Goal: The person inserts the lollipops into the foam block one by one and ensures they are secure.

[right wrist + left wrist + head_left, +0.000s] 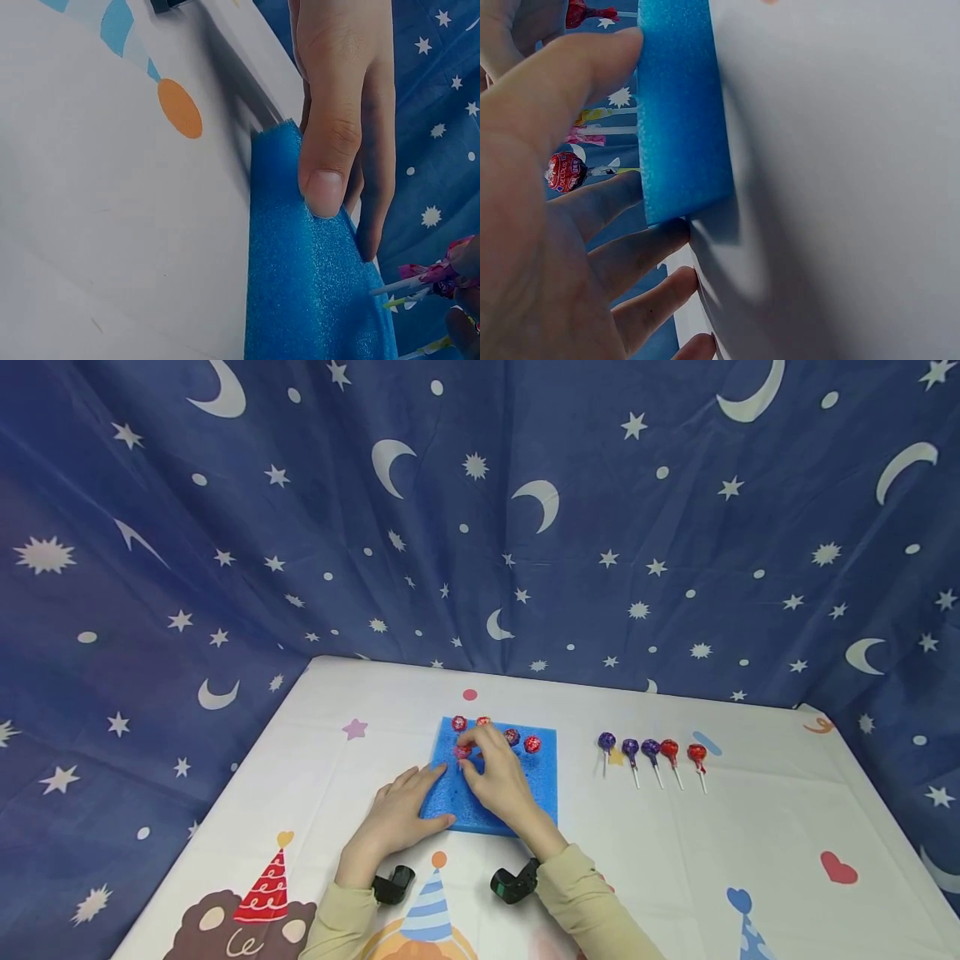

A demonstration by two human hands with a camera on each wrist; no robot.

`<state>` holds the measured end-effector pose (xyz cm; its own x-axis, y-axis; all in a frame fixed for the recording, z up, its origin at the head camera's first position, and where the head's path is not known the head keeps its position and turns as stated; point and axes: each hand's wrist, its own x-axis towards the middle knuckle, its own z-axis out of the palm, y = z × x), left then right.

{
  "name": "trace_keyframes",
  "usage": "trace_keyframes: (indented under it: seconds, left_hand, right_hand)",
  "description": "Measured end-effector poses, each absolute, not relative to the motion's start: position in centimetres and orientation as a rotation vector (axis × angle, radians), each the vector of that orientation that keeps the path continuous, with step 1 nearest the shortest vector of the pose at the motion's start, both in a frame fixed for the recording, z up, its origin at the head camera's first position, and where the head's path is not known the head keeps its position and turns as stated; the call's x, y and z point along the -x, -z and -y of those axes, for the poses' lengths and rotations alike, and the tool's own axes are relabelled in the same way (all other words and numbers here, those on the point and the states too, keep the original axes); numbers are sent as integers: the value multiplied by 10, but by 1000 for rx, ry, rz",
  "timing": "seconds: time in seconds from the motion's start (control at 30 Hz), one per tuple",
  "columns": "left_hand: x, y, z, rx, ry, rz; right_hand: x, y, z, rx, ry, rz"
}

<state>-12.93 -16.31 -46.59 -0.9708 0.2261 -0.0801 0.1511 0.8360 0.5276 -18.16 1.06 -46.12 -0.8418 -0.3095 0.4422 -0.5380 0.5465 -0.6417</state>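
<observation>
A blue foam block (pixel 487 814) lies on the table with several lollipops standing in its far part, among them a red one (pixel 532 744) and a dark one (pixel 512 737). My right hand (pixel 501 781) pinches a pink-wrapped lollipop (pixel 454 266) over the block's left part. In the right wrist view its stick reaches down to the foam; the tip's depth cannot be made out. My left hand (pixel 401 810) steadies the block's near left corner, thumb along the near side, fingers spread and fairly straight. The left wrist view shows the thumb touching the foam.
Right of the block, several lollipops lie in a row on the white printed tablecloth, purple ones (pixel 630 747) and red ones (pixel 697 752). A dark wrist device (pixel 393 885) sits by each forearm. A blue star-and-moon curtain (pixel 480 527) hangs behind the table.
</observation>
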Motion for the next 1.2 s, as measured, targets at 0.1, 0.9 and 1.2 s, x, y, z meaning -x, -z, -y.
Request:
trace_keyframes:
  seconds: [0.1, 0.9, 1.2]
  left_hand:
    - [129, 465, 163, -295, -808, -2873]
    - [128, 467, 162, -297, -785, -2886]
    - [128, 468, 161, -282, -793, -2890]
  right_hand:
    - [182, 462, -11, -708, -1177, 2517]
    - [156, 462, -37, -720, -1381, 2576]
    - [143, 454, -60, -699, -1355, 2629]
